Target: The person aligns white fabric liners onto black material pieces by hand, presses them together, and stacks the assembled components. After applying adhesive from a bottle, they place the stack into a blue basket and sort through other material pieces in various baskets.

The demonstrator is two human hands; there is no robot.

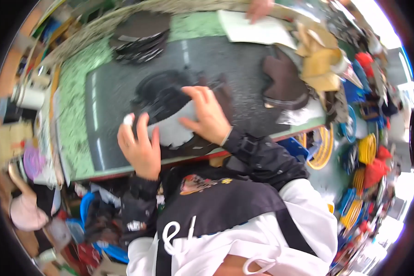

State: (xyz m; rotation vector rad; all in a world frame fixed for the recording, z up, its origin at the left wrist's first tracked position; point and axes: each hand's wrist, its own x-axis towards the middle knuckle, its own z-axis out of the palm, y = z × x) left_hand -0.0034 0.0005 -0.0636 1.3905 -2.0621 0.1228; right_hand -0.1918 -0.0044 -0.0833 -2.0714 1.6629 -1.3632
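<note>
A light grey, curved flat piece (177,126) with a notched lower edge lies on dark pieces near the front of the dark work mat (108,87). My left hand (141,147) is at its left end, fingers apart, with a white wrapping on one fingertip. Over the right end, my right hand (209,117) spreads its thumb and fingers, the thumb at the grey surface. Just beyond both hands is a blurred heap of black pieces (163,89). Brown-black material (223,99) shows beside my right fingers. Whether either hand presses on the grey piece is unclear.
A stack of dark cut pieces (140,37) stands at the back left of the green table (73,119). Brown pieces (283,78) lie right. Another person's hand (260,9) touches a white sheet (248,28) at the back. Brown paper (322,64) crowds the right edge.
</note>
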